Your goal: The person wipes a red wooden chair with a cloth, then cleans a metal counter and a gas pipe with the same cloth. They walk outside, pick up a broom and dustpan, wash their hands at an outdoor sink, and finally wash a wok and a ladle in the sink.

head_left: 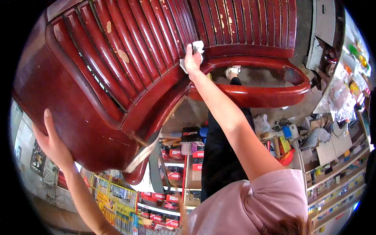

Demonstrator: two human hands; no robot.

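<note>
A glossy dark-red curved bench (152, 51) fills the upper part of the view, its ribbed backrest chipped to pale patches in several places. My right hand (191, 63) is closed on a crumpled white cloth (198, 47) at the inner corner, where the backrest sections meet the lower rail. Part of the cloth shows below the fingers too. At the far left, my left hand (55, 145) lies against the bench's smooth end panel (90, 137), fingers spread and holding nothing. The open red seat frame (250, 92) curves away to the right.
My foot in a white shoe (233, 71) shows through the seat frame's opening. Shelves with red and black boxes (172, 176) stand below the bench. A yellow wire rack (113, 192) holds packaged goods at lower left. Cardboard (333, 147), plastic bags and loose items crowd the right side.
</note>
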